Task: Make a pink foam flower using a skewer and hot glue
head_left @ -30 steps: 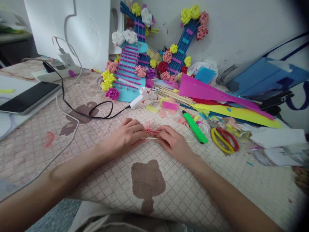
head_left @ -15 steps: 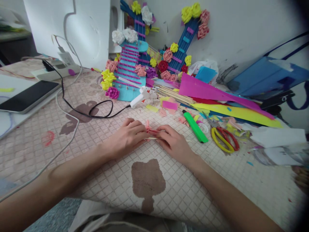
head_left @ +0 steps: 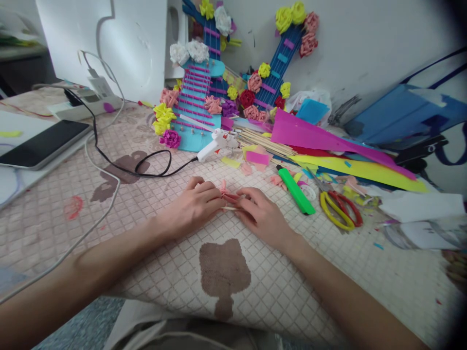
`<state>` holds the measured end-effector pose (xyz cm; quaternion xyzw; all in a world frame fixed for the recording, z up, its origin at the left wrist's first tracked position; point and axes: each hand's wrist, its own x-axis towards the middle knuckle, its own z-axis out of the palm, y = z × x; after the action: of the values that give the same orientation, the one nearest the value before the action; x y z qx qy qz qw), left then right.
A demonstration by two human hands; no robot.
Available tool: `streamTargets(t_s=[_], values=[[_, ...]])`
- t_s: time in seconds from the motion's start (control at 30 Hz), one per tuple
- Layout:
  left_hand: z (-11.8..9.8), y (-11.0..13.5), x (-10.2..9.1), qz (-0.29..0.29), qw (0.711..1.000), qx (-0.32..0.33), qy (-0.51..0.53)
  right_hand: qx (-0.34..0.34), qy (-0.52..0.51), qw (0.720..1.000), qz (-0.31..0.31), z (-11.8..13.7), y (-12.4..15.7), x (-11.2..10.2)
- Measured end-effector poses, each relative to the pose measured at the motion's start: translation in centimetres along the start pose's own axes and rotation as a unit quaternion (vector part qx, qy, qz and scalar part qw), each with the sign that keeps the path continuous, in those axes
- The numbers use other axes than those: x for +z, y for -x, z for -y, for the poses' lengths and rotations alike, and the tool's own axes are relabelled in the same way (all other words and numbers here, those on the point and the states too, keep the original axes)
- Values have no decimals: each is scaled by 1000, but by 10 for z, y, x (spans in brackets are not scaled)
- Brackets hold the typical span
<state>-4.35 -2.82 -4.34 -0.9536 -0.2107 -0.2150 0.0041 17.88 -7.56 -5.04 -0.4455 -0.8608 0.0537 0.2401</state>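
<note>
Between my hands, low over the checked tablecloth (head_left: 175,253), is a pink paper flower (head_left: 226,194) with folded petals, small and partly covered by my fingers. A thin pale stick (head_left: 229,208) shows just below it. My left hand (head_left: 199,201) pinches the flower from the left, its fingers bent round it. From the right, my right hand (head_left: 259,209) has thumb and fingers closed on the pink paper's other edge. Which fingers bear on the stick is hidden. Beyond my hands lies a white glue gun (head_left: 218,144) on its side.
Right of my hands lie a green cutter (head_left: 296,190) and scissors (head_left: 337,211) with yellow and red handles. Behind are wooden sticks (head_left: 264,141), coloured paper (head_left: 324,136) and a flowered light-blue board (head_left: 197,104). A black cable (head_left: 146,174) and a phone (head_left: 45,145) are left.
Almost nothing differs. My right fingers have shifted very slightly at the pink paper, and both hands keep their hold in the same place.
</note>
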Motion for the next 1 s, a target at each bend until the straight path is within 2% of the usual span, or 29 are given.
streamTargets(t_s=[0.3,0.77,1.0], values=[[2,1,2,-3,1000,-11,-9,-29,12,998,-51,9,-11,9],[1,1,1,-24,999,-31,9,-46,30,997,-52,11,-19,17],[-9,1,0,-37,996,-39,-64,-40,6,998,-43,11,-19,16]])
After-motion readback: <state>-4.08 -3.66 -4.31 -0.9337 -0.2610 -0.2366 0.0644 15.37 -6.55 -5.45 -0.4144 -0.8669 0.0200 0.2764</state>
